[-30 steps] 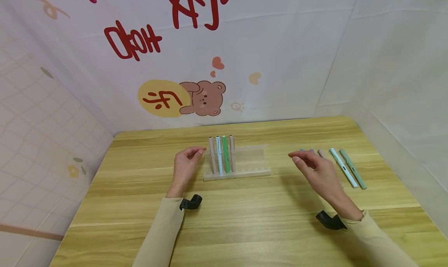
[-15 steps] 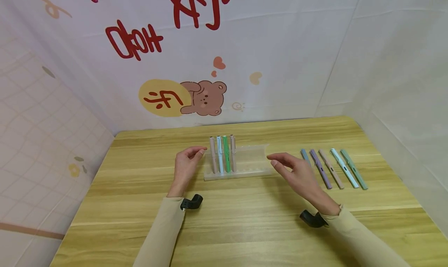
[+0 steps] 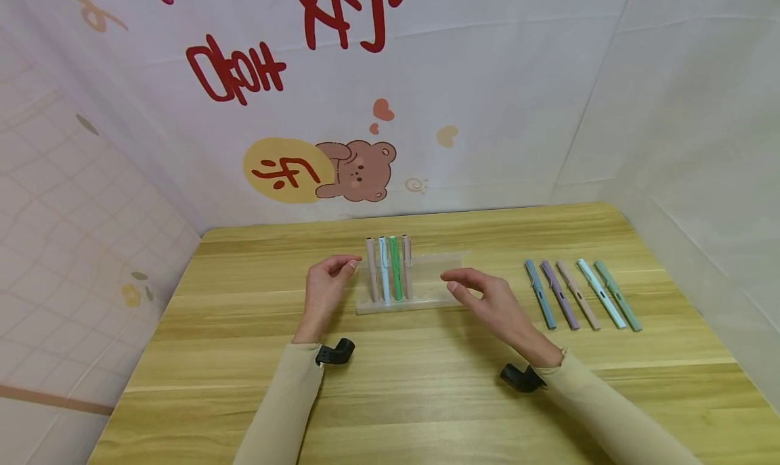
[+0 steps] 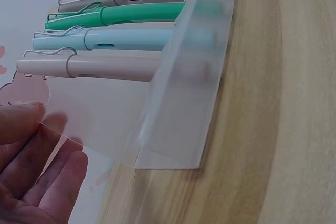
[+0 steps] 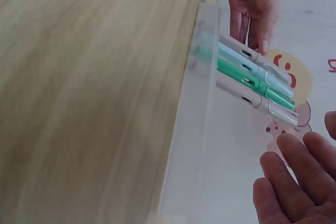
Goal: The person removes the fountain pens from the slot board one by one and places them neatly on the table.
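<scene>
Right hand (image 3: 492, 304) has swung from five loose pens (image 3: 577, 294) on the table (image 3: 402, 397) to the right end of the clear rack (image 3: 431, 281), thumb and fingers apart — left hand (image 3: 326, 286) pinches its left edge, four racked pens (image 3: 396, 269) leaning there

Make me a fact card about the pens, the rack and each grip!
Rack: see-through, on the table
In rack, left to right: tan pen, light-blue pen, green pen, second tan pen
On table, left to right: blue pen, purple pen, third tan pen, second light-blue pen, sage pen
Left grip: pinches rack's left edge
Right grip: by rack's right end, holding nothing
</scene>
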A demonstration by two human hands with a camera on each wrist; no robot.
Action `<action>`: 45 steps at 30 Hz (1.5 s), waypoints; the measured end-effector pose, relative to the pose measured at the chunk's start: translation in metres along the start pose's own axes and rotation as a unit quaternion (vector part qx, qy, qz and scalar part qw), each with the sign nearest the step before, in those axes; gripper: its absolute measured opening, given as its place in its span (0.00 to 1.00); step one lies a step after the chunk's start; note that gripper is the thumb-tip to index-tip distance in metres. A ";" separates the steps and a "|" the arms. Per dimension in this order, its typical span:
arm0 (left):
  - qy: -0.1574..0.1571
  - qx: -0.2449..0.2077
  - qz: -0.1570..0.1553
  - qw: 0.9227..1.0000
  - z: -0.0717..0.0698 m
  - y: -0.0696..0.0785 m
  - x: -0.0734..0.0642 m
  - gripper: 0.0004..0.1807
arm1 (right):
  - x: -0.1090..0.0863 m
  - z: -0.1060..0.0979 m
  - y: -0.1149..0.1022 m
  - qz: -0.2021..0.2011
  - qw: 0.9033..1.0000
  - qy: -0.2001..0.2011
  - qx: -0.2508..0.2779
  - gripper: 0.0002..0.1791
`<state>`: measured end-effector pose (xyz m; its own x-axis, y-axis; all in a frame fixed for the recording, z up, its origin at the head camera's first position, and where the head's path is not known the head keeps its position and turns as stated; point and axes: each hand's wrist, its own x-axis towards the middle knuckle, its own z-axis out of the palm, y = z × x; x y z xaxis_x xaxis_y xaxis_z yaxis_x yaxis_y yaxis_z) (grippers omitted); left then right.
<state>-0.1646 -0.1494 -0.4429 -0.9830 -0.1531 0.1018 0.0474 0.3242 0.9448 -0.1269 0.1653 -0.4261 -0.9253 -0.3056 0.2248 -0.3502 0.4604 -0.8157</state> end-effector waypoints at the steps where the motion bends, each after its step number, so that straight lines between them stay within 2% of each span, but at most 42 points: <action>1: 0.000 0.001 0.001 1.000 0.000 0.000 0.000 0.09 | 0.001 0.002 0.000 0.000 1.000 -0.002 0.002 0.17; 20: -0.003 -0.003 -0.003 1.000 0.000 -0.001 -0.001 0.10 | 0.024 0.036 0.002 0.014 0.998 -0.025 0.047 0.19; 29: -0.002 0.001 0.002 1.000 0.000 -0.001 -0.001 0.10 | 0.033 0.044 0.004 0.057 0.996 -0.039 0.053 0.20; 36: 0.000 0.005 0.006 1.000 0.000 -0.001 -0.001 0.10 | 0.037 0.047 0.004 0.048 0.995 -0.050 0.067 0.21; 45: -0.002 0.006 0.006 1.000 -0.001 -0.001 -0.001 0.10 | 0.043 0.053 0.006 0.057 0.993 -0.070 0.070 0.23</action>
<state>-0.1640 -0.1501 -0.4439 -0.9832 -0.1447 0.1111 0.0566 0.3372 0.9397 -0.1606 0.1103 -0.4495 -0.9248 -0.3761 0.0580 -0.2114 0.3810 -0.9001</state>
